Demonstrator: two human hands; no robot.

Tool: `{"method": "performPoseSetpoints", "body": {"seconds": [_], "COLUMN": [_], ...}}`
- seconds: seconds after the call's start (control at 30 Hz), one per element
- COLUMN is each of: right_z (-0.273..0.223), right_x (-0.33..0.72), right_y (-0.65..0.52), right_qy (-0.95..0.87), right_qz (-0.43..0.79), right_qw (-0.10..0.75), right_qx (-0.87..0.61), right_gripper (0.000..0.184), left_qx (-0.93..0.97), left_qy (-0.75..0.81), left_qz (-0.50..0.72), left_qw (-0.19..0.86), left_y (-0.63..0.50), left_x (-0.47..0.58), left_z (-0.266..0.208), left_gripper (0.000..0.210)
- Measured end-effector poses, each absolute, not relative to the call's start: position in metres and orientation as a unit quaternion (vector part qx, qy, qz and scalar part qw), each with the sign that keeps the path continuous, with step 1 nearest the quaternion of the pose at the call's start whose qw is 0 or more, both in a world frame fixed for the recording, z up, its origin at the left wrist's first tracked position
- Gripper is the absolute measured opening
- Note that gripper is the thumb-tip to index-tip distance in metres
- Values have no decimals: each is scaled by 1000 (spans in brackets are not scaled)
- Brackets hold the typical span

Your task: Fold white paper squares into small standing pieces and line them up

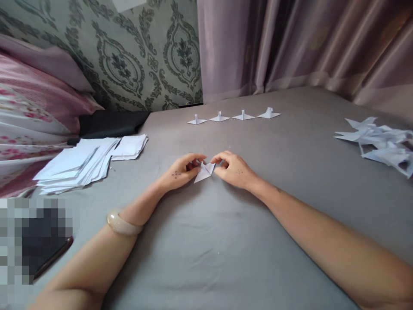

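Note:
A small white sheet of folded paper (204, 173), with pointed corners, is held between my two hands just above the grey cloth (206, 241). My left hand (181, 171) pinches its left side between thumb and fingers. At its right corner, my right hand (235, 168) grips the edge with thumb and forefinger. Part of the paper's far side is hidden by my left fingers. Beyond my hands, several folded paper figures (243, 115) stand in a row, each with a flat pointed base and an upright middle.
On the left lie a stack of white paper sheets (77, 165) and a smaller stack (129, 147), before a black folded item (112, 123). A heap of folded paper pieces (383, 142) sits at far right. A blurred-out dark object (47, 241) lies near left. Curtains (232, 51) hang behind.

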State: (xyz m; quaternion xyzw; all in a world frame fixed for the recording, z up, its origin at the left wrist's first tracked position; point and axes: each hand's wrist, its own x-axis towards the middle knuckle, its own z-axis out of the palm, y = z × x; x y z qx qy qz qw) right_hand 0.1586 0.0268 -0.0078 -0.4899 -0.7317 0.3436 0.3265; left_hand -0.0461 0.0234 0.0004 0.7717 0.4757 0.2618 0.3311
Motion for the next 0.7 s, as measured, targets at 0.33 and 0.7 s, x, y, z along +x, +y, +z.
{"method": "performPoseSetpoints", "body": {"seconds": [0.33,0.7], "right_z": [-7,-2], "right_x": [156,158], "right_y": [24,29], "right_qy": [-816,-836], "right_qz": [264,279], "right_qw": [258,218], "right_qx": [-445,-418], "right_gripper": [11,11], "left_qx": [690,616], "left_qy": [524,518], "left_qz": [377,428], "left_qw": [327,411], "left_y": [25,26], "left_x": [-47,-50], "left_z": [6,8], "left_gripper": [40,34]}}
